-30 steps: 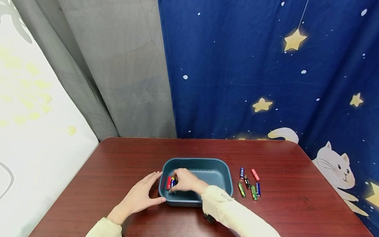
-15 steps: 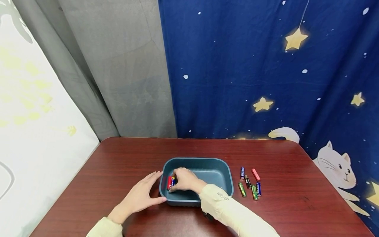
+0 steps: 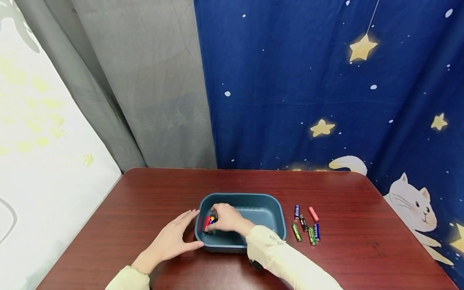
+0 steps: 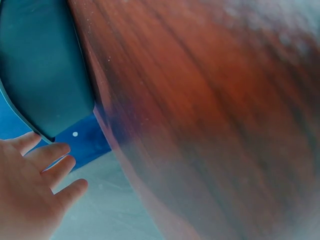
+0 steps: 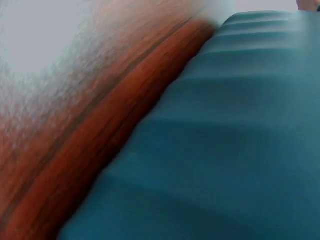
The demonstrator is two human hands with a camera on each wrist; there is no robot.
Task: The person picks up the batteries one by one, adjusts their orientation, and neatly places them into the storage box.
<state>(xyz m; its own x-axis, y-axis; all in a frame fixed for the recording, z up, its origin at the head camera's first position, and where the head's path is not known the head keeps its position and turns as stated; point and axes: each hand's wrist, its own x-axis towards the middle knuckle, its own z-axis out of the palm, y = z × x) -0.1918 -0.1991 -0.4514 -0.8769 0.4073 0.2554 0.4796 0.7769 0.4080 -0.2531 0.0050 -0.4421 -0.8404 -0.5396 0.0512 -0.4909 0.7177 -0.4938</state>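
Observation:
A dark teal tray (image 3: 259,219) sits on the table. Inside its left end, a red battery (image 3: 207,221) lies beside a blue battery with a yellow end (image 3: 213,219). My right hand (image 3: 228,218) reaches over the near rim and pinches at these batteries, thumb at the near end and fingers curled at the far end; the hand partly covers them. Against the tray's left side rests my left hand (image 3: 170,237), thumb and fingers spread along the rim. The left wrist view shows the left hand (image 4: 30,185) with fingertips right at the tray's edge (image 4: 45,65).
Several loose batteries lie to the right of the tray, among them a pink one (image 3: 313,214), a black one (image 3: 303,222) and a green one (image 3: 296,232). The tray's ribbed outer wall (image 5: 215,150) fills much of the right wrist view. Curtains hang behind the reddish-brown table (image 3: 163,189).
My right hand's thumb and fingers have shifted slightly up and left over the batteries, and the blue one shows less. The left hand stays at the rim.

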